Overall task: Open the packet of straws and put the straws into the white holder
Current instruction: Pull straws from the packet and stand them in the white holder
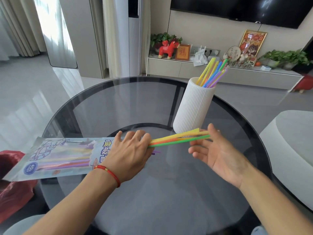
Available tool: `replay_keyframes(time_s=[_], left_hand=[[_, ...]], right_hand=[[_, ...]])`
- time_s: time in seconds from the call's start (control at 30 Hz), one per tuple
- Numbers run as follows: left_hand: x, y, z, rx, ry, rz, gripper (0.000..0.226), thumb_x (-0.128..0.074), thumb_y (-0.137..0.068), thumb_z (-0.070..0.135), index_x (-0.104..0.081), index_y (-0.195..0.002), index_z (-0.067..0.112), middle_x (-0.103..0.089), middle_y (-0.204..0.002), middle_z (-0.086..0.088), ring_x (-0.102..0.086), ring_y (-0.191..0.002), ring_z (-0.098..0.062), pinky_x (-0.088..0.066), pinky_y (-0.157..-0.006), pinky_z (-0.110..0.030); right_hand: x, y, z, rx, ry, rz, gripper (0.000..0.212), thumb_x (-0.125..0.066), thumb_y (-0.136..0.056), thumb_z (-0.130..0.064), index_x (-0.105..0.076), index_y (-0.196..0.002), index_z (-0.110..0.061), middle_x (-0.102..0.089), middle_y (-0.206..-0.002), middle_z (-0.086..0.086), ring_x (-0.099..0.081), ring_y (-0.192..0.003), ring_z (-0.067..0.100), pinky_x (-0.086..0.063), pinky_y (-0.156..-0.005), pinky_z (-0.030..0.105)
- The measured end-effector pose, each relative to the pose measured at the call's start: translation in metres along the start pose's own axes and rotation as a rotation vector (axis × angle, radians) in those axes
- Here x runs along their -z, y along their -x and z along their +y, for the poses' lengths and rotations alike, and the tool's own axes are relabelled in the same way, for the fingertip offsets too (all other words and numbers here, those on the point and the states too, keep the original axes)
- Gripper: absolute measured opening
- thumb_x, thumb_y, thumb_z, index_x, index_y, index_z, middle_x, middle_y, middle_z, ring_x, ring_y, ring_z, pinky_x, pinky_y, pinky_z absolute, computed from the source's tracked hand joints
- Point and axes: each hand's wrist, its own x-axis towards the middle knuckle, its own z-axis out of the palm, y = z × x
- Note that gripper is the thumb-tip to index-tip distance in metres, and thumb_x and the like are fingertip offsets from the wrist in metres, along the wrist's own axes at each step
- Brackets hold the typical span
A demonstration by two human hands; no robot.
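The straw packet [55, 156], clear with blue print, lies flat at the left of the round glass table [118, 99], its open end pointing right. My left hand [130, 153] grips that open end. A few yellow, orange and green straws [177, 139] stick out of the packet to the right. My right hand [218, 153] is palm up, its thumb and fingertips closing around the far ends of those straws. The white ribbed holder [191, 109] stands upright behind them, with several coloured straws [213, 72] leaning inside it.
A red bag [11, 189] sits at the left below the table edge. A pale rounded seat [291, 143] is at the right. Beyond the table there is a low media shelf [169, 67] with ornaments and plants.
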Motion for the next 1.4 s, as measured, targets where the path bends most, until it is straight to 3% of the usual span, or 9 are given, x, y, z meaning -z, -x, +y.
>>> replay_keyframes(time_s=[0.17, 0.33, 0.43, 0.57, 0.8, 1.0, 1.07, 1.23, 1.4], left_hand=[[-0.002, 0.003, 0.008, -0.03, 0.009, -0.021, 0.03, -0.027, -0.102, 0.048, -0.044, -0.107, 0.024, -0.05, -0.114, 0.004, -0.051, -0.099, -0.025, -0.039, -0.1, -0.05], [-0.008, 0.001, 0.007, 0.02, -0.001, -0.061, 0.037, -0.026, -0.099, 0.054, -0.045, -0.11, 0.025, -0.05, -0.125, 0.006, -0.051, -0.109, -0.023, -0.038, -0.102, -0.048], [-0.008, 0.0, 0.003, 0.01, -0.038, -0.089, 0.044, -0.018, -0.1, 0.058, -0.043, -0.113, 0.026, -0.047, -0.129, 0.005, -0.049, -0.11, -0.024, -0.038, -0.102, -0.048], [-0.01, 0.002, 0.013, -0.071, 0.007, -0.096, 0.037, -0.024, -0.102, 0.055, -0.045, -0.114, 0.027, -0.049, -0.129, 0.007, -0.051, -0.11, -0.023, -0.037, -0.102, -0.045], [-0.016, -0.002, -0.001, -0.034, 0.146, -0.029, 0.03, -0.043, -0.095, 0.054, -0.057, -0.109, 0.032, -0.055, -0.117, 0.01, -0.055, -0.107, -0.018, -0.039, -0.099, -0.041], [-0.027, -0.004, -0.001, -0.046, 0.14, -0.06, 0.032, -0.044, -0.093, 0.053, -0.053, -0.118, 0.036, -0.054, -0.128, 0.008, -0.052, -0.115, -0.02, -0.039, -0.103, -0.049], [-0.029, -0.004, -0.001, -0.037, 0.151, -0.056, 0.038, -0.043, -0.093, 0.052, -0.046, -0.127, 0.036, -0.054, -0.13, 0.006, -0.052, -0.118, -0.022, -0.038, -0.105, -0.05], [-0.027, -0.004, -0.001, -0.037, 0.152, -0.075, 0.036, -0.043, -0.094, 0.052, -0.048, -0.126, 0.037, -0.052, -0.132, 0.007, -0.05, -0.12, -0.02, -0.037, -0.107, -0.049], [-0.027, -0.002, -0.001, -0.044, 0.152, -0.083, 0.035, -0.042, -0.095, 0.05, -0.048, -0.127, 0.039, -0.049, -0.134, 0.008, -0.047, -0.121, -0.019, -0.036, -0.107, -0.05]], right_hand=[[-0.044, -0.008, 0.051, -0.009, 0.029, -0.046, 0.047, -0.083, -0.078, -0.026, -0.07, -0.115, -0.001, -0.074, -0.09, 0.014, -0.074, -0.07, 0.022, -0.062, -0.064, 0.026], [-0.052, -0.019, 0.055, 0.166, 0.071, 0.172, 0.002, -0.078, -0.092, -0.001, -0.076, -0.093, -0.001, -0.073, -0.073, 0.009, -0.07, -0.06, 0.015, -0.058, -0.059, 0.02], [-0.042, -0.017, 0.046, 0.166, 0.032, 0.195, 0.001, -0.077, -0.092, -0.002, -0.076, -0.091, -0.002, -0.072, -0.072, 0.008, -0.069, -0.057, 0.015, -0.056, -0.054, 0.02], [-0.055, -0.011, 0.06, 0.101, 0.09, 0.151, 0.014, -0.071, -0.1, -0.011, -0.074, -0.094, 0.002, -0.073, -0.074, 0.013, -0.069, -0.058, 0.019, -0.058, -0.054, 0.022], [-0.029, -0.005, 0.014, 0.288, 0.266, 0.295, 0.021, -0.062, -0.1, 0.002, -0.071, -0.081, 0.005, -0.067, -0.062, 0.012, -0.066, -0.046, 0.019, -0.053, -0.041, 0.022], [-0.003, 0.015, -0.041, 0.491, 0.588, 0.256, 0.03, -0.065, -0.099, -0.003, -0.076, -0.072, -0.009, -0.072, -0.065, 0.011, -0.068, -0.05, 0.024, -0.052, -0.041, 0.025], [-0.009, 0.018, -0.063, 0.53, 0.755, 0.24, 0.023, -0.069, -0.093, -0.011, -0.076, -0.071, -0.01, -0.073, -0.063, 0.015, -0.069, -0.049, 0.026, -0.053, -0.04, 0.027], [-0.031, 0.0, -0.053, 0.432, 1.128, 0.232, 0.024, -0.068, -0.092, -0.014, -0.073, -0.07, -0.006, -0.072, -0.053, 0.014, -0.071, -0.044, 0.027, -0.056, -0.046, 0.024], [-0.034, -0.008, -0.023, 0.401, 1.066, 0.212, 0.027, -0.065, -0.099, -0.007, -0.072, -0.076, 0.003, -0.073, -0.058, 0.021, -0.07, -0.046, 0.028, -0.054, -0.048, 0.023]])
